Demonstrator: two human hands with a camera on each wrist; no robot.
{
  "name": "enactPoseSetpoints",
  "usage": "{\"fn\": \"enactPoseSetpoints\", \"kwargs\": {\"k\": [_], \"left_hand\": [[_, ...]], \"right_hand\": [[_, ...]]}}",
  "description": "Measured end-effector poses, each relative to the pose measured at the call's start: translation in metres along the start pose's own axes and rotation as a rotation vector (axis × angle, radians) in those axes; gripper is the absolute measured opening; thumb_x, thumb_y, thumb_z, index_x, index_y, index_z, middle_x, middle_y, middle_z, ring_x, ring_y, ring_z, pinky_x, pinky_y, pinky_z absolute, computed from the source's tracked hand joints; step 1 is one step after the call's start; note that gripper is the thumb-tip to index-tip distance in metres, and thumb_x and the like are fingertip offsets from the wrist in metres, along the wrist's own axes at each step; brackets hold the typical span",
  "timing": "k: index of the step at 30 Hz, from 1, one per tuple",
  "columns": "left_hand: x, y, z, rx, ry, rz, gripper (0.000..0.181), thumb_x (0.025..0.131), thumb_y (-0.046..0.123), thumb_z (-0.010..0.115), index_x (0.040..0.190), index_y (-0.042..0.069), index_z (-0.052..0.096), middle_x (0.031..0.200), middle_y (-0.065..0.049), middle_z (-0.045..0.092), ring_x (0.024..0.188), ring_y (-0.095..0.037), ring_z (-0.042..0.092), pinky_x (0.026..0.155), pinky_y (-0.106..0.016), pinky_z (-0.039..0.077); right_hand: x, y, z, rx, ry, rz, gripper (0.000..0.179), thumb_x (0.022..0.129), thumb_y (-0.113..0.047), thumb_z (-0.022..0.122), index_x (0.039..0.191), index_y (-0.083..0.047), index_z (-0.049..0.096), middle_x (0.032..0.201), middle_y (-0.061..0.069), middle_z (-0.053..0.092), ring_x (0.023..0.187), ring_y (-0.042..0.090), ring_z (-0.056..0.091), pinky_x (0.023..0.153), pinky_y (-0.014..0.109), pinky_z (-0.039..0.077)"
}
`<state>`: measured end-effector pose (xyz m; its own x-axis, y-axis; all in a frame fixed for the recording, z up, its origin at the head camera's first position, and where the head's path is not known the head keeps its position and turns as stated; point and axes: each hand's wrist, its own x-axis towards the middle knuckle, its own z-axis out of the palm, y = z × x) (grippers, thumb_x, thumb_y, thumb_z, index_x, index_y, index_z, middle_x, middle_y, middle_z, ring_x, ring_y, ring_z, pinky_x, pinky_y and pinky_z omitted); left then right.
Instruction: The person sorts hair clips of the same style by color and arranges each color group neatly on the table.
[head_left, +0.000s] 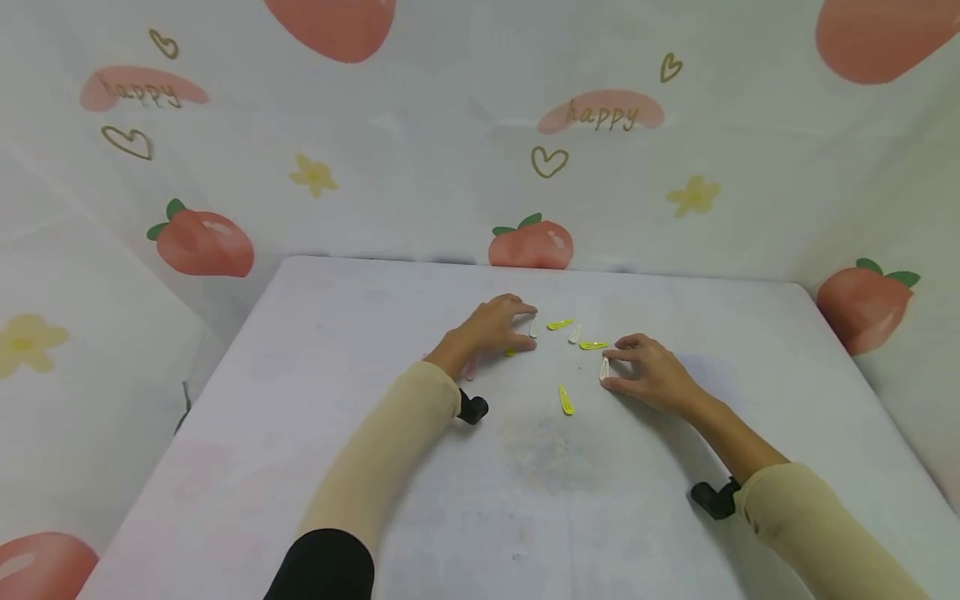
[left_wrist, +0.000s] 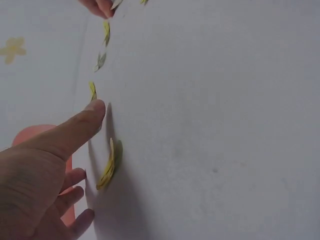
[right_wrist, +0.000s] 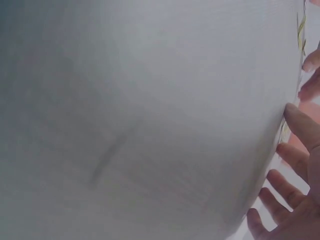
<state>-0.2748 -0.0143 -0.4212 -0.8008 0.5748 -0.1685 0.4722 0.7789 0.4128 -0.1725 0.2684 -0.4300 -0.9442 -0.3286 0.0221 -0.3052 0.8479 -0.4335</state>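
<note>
Both hands are at the far middle of the white table, over small snap hair clips. My left hand (head_left: pixel 495 325) has a white hair clip (head_left: pixel 533 327) lengthwise between index finger and thumb; the left wrist view hides this clip behind the thumb. My right hand (head_left: pixel 651 372) pinches another white hair clip (head_left: pixel 604 368) by its ends, thumb nearer me. Between the hands lie a yellow clip (head_left: pixel 559 324), a white clip (head_left: pixel 575 334) and a second yellow clip (head_left: pixel 593 345). Beneath the left hand, a yellow clip (left_wrist: pixel 106 172) shows in the left wrist view.
Nearer me lies a separate yellow clip (head_left: pixel 566 400). A pink clip (head_left: pixel 470 368) is partly hidden beside the left wrist. Behind the white table (head_left: pixel 480 517) hangs a cloth (head_left: pixel 420 108) printed with peaches, flowers and hearts.
</note>
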Motion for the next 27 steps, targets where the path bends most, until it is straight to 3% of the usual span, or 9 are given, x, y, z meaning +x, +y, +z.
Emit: {"fn": "enactPoseSetpoints", "kwargs": {"k": [6, 16, 22, 27], "left_hand": [[0.008, 0.003, -0.002, 0.028, -0.007, -0.069, 0.063, 0.088, 0.045, 0.073, 0.145, 0.027, 0.054, 0.154, -0.01, 0.038, 0.143, -0.026, 0.03, 0.114, -0.051, 0.027], [0.006, 0.002, -0.001, -0.029, 0.01, -0.049, 0.053, 0.087, 0.04, 0.077, 0.135, 0.024, 0.064, 0.151, -0.01, 0.042, 0.142, -0.027, 0.033, 0.113, -0.052, 0.028], [-0.009, -0.003, -0.001, -0.12, 0.008, 0.043, 0.053, 0.085, 0.032, 0.081, 0.132, 0.016, 0.065, 0.145, -0.009, 0.049, 0.138, -0.024, 0.041, 0.115, -0.042, 0.031], [-0.037, -0.004, -0.008, -0.128, 0.012, 0.121, 0.055, 0.083, 0.032, 0.083, 0.131, 0.014, 0.065, 0.148, -0.012, 0.046, 0.141, -0.027, 0.038, 0.115, -0.042, 0.031]], "right_hand": [[0.001, -0.004, -0.001, 0.007, 0.004, 0.004, 0.051, 0.084, -0.028, 0.081, 0.125, 0.0, 0.068, 0.128, 0.024, 0.055, 0.121, 0.045, 0.049, 0.1, 0.063, 0.039], [0.0, -0.005, -0.001, 0.003, 0.001, 0.019, 0.052, 0.083, -0.027, 0.081, 0.125, 0.0, 0.068, 0.129, 0.025, 0.055, 0.121, 0.045, 0.05, 0.1, 0.063, 0.039], [0.001, -0.004, 0.001, 0.001, -0.002, 0.015, 0.052, 0.084, -0.028, 0.08, 0.126, 0.0, 0.067, 0.129, 0.025, 0.055, 0.121, 0.045, 0.05, 0.1, 0.063, 0.039], [0.001, -0.004, 0.0, -0.004, -0.001, 0.016, 0.052, 0.083, -0.028, 0.081, 0.125, 0.0, 0.068, 0.128, 0.025, 0.055, 0.12, 0.045, 0.05, 0.1, 0.063, 0.04]]}}
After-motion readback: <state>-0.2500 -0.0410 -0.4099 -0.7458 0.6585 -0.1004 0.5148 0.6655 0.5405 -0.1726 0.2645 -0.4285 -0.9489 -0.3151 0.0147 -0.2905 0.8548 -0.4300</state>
